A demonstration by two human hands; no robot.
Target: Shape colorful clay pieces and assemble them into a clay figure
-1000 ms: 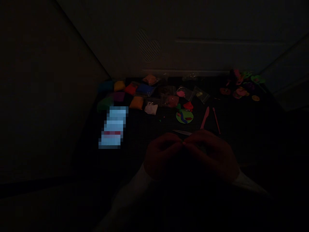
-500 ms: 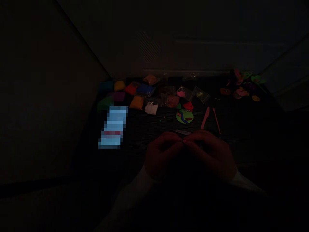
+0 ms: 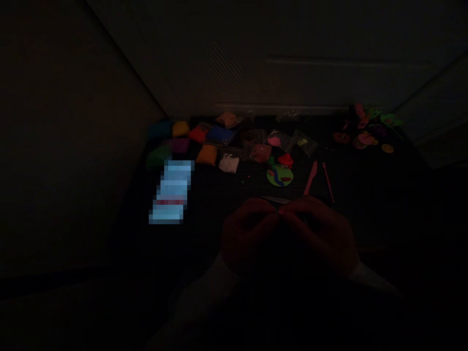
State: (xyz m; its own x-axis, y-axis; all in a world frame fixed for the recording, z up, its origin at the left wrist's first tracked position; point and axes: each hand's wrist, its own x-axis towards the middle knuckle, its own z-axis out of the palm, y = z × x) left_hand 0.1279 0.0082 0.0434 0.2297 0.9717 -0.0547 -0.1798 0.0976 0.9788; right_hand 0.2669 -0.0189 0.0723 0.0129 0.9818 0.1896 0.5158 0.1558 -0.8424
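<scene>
Pink, tiny and too dim to show finer shape, appeared in the head view as a small piece (image 3: 281, 212), pinched between the fingertips (image 3: 271, 210) of the left hand (image 3: 241, 236) and right hand (image 3: 323, 234), on the near side of a green disc (image 3: 275, 182). Farther back on the counter (image 3: 215, 195), saw a clear bag (image 3: 285, 140) holding a pink lump (image 3: 274, 141), just beside a second bag (image 3: 310, 146) with a yellowish bit (image 3: 302, 142) inside. Farther left, noted an orange pack (image 3: 206, 155).

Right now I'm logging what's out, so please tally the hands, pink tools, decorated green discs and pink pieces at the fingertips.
Hands: 2 (left hand, right hand)
Pink tools: 2 (pink knife, pink stick)
Decorated green disc: 1
Small pink piece at the fingertips: 1
Total: 6
</scene>
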